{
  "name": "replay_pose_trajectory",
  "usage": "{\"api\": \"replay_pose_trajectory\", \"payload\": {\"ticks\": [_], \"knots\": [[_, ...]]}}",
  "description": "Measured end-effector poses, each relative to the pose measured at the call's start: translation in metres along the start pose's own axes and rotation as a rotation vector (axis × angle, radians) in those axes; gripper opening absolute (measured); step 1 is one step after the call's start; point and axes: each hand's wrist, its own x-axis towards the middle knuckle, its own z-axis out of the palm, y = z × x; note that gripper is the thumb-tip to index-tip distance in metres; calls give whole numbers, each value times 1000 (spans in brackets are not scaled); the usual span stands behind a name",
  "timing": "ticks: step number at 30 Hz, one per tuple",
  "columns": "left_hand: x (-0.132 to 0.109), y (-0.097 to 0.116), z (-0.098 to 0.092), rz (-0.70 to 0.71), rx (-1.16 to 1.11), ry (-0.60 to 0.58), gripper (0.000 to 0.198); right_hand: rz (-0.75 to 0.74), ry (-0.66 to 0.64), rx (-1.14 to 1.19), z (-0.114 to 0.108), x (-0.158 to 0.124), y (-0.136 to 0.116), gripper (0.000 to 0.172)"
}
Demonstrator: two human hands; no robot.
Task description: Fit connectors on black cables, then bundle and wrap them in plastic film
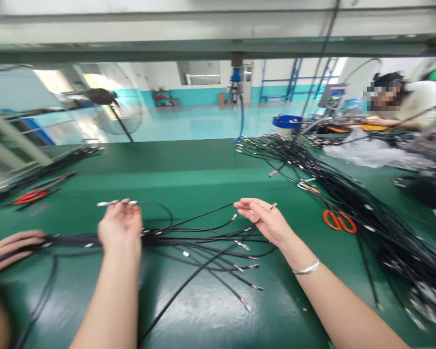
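Note:
Palm up over the bench, my left hand (120, 225) pinches a thin black cable (159, 205) near its white-marked end. That cable loops back to the right into a black cable bundle (154, 240) lying beneath the hand. To the right, my right hand (263, 220) has its thumb and fingers closed on another thin cable (207, 212) that runs from the bundle. Between and below both hands, several loose cable ends with metal terminals (245, 304) fan out. At far left, another person's hand (16, 247) rests on the bundle.
Orange-handled scissors (339, 221) lie right of my right hand, beside a large pile of black cables (334, 189). Red-handled pliers (32, 196) and more cables (47, 167) are at left. A blue-rimmed tub (287, 121) and a co-worker (414, 102) are beyond the green bench (189, 169).

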Motion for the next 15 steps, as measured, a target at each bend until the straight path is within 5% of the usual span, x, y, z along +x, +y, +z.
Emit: {"api": "replay_pose_trajectory", "payload": {"ticks": [4, 7, 11, 15], "knots": [[-21, -9, -4, -81, 173, -99, 4, 132, 13, -630, -9, -4, 16, 41], [-43, -25, -1, -167, 398, -280, 18, 303, -18, -981, -17, -7, 10, 58], [-81, -32, -5, -195, 581, -414, 17, 383, -82, -695, -11, -17, -12, 64], [-119, -24, -37, -274, 620, -416, 16, 352, 32, -391, -1, -21, -30, 58]]}}
